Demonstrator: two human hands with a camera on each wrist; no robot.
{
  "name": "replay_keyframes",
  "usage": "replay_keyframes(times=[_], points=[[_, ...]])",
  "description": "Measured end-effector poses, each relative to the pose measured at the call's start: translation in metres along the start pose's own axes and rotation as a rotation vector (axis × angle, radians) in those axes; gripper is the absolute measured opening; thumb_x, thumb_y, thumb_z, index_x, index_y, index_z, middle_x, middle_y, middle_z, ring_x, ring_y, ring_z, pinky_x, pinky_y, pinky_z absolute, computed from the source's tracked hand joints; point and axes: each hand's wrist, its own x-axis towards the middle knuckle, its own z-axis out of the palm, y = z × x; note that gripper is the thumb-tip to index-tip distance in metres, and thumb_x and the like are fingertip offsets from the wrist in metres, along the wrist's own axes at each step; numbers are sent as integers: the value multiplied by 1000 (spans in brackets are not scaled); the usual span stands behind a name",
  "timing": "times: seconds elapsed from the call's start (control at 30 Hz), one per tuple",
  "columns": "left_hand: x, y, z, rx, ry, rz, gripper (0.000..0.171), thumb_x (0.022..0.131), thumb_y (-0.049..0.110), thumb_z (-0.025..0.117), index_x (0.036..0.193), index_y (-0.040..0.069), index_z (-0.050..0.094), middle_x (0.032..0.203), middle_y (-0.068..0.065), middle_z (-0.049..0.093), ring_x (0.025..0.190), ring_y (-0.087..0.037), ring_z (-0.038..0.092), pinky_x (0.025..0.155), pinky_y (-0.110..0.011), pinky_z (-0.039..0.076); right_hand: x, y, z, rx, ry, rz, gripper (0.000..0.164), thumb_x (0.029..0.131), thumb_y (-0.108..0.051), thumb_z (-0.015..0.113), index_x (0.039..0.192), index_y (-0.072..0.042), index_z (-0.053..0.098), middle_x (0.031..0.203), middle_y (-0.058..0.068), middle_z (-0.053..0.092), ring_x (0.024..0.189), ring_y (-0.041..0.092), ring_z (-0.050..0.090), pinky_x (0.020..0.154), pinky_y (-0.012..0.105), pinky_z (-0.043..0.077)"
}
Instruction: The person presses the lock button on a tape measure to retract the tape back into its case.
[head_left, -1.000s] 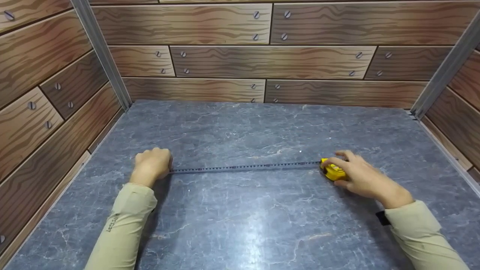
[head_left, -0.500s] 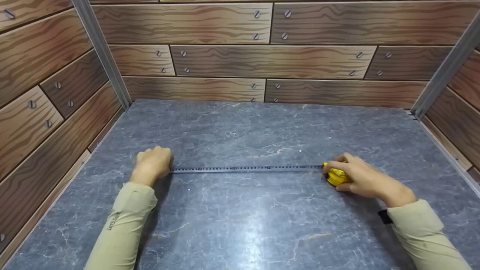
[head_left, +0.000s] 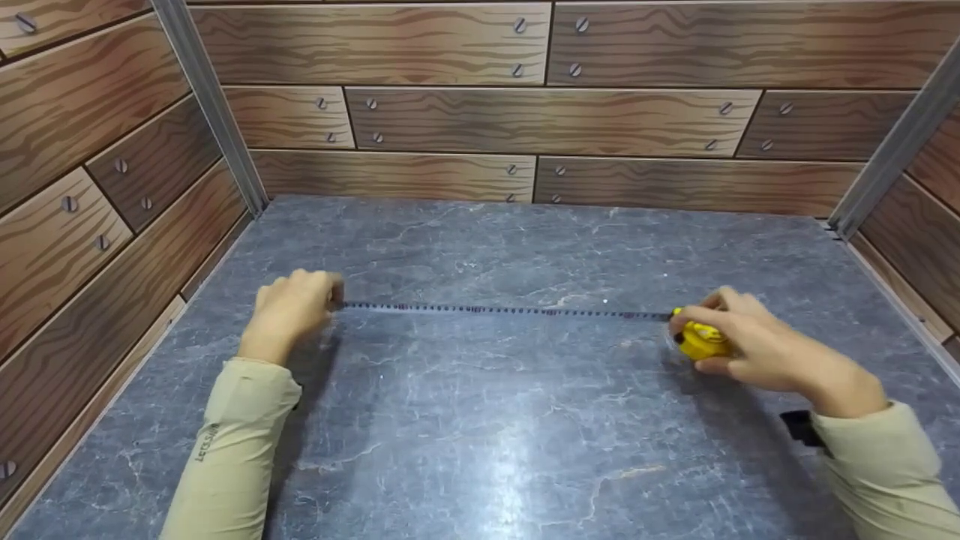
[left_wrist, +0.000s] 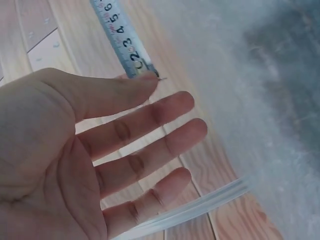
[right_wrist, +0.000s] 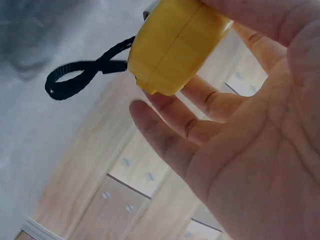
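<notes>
A yellow tape measure [head_left: 703, 343] is held by my right hand [head_left: 780, 349], thumb and fingers on its case. From the case the pulled-out tape blade [head_left: 480, 310] runs straight left to my left hand [head_left: 289, 311]. In the left wrist view, thumb and forefinger pinch the blade's end [left_wrist: 131, 57] near its low numbers, and the other fingers are loosely spread. A black strap [right_wrist: 82, 72] hangs off the case in the right wrist view. Both hands appear lifted above the table, with shadows below them.
The grey marbled table [head_left: 450, 435] stretches beneath both hands. Wood-plank-patterned walls [head_left: 555, 120] enclose it at the back and sides, with metal corner posts [head_left: 214, 112] at the left and right.
Both hands have risen off the table and moved slightly apart, carrying the tape measure. The exposed blade is a little longer, and the right hand has shifted rightward.
</notes>
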Motion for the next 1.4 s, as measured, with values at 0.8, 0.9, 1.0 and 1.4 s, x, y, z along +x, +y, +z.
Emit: replay_keyframes(times=[0.8,0.9,1.0,1.4], points=[[-6,2,-20,-19,138,20,10,104,14,67,107,21,74,111,-13,81,90,-46,74,70,-66,53,-11,-6,-27,-6,18,53,43,84,-6,89,117,-29,72,132,22,55,113,45,51,87,64,51],[-6,1,-19,-18,146,19,10,104,15,67,107,22,73,111,-13,81,89,-46,74,69,-65,53,-9,-6,-26,-2,4,57,39,86,-6,87,112,-31,72,137,25,53,115,48,49,87,66,49],[-6,0,-19,-16,153,18,10,104,15,67,108,22,73,112,-13,81,90,-47,74,68,-65,53,-9,-7,-26,-4,3,53,38,87,-7,87,112,-32,72,139,27,52,117,50,49,87,67,48],[-4,-1,-18,-24,137,29,9,104,15,66,108,20,72,112,-15,80,93,-47,74,69,-66,53,-10,-4,-27,80,59,54,74,84,-11,91,147,-15,53,135,22,58,121,43,54,98,71,47]])
